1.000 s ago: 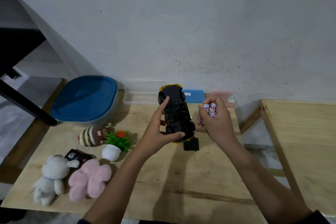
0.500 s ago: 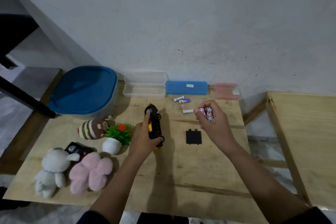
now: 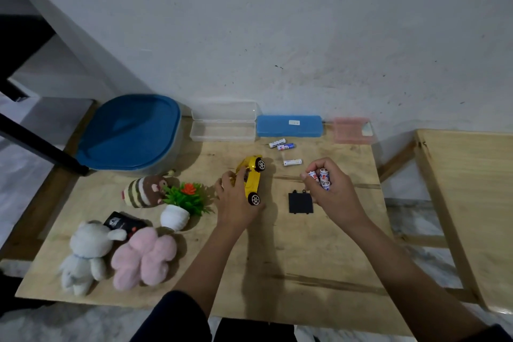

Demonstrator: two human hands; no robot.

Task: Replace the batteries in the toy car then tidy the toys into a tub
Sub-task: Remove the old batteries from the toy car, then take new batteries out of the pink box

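The toy car [image 3: 254,181] lies on its side on the desk [image 3: 277,264] with its wheels turned to the right. The left hand [image 3: 233,203] has its grip curled over the roof side, steadying it. The right hand [image 3: 333,194] hovers just above the desk, its grip clenched round a small bundle of batteries [image 3: 322,178] (three ends show; there may be more). The black battery cover [image 3: 300,203] lies just beside that hand, off the car. Three loose batteries [image 3: 286,146] lie nearer the wall, in front of the blue case [image 3: 288,126].

From where I stand I can't say which set is fresh, so the main thing now is to keep them apart. The fistful should go down well away from the loose three, or dead cells will go straight back in. Then I'd roll the car fully belly-up, hold it firm at the middle, and seat each cell by its plus and minus marks. The cover goes on tabs first. The tub [image 3: 130,133] sits at the left with its blue lid on, and the soft toys [image 3: 144,258] lie in front of it.
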